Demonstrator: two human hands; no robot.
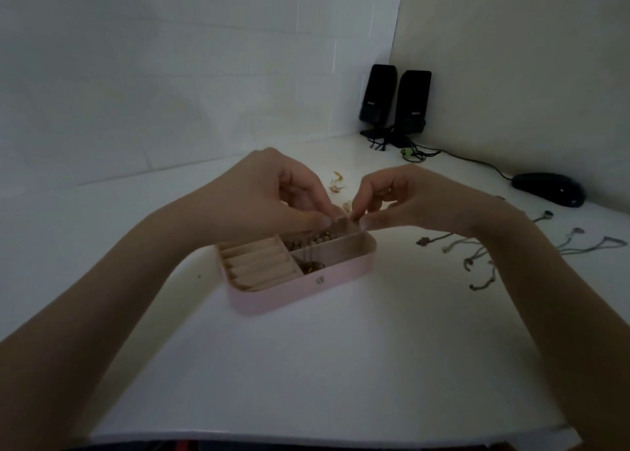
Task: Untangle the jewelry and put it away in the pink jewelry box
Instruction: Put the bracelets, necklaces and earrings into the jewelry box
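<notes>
The pink jewelry box [293,295] lies open at the middle of the white table, with ring rolls on its left and compartments on its right. A beaded piece [318,239] lies in the back compartment and a gold tangle [312,267] in the front one. My left hand [272,194] and my right hand [405,198] meet over the box's back edge, fingertips pinched close together. A thin chain [312,254] hangs from them down into the front compartment. The exact pinch point is hidden by my fingers.
Several loose chains and cords [477,263] and a ring [547,215] lie on the table to the right. Small gold pieces [337,182] lie behind the box. Two black speakers [395,104] with cables stand in the back corner, with a black mouse [549,188] at far right.
</notes>
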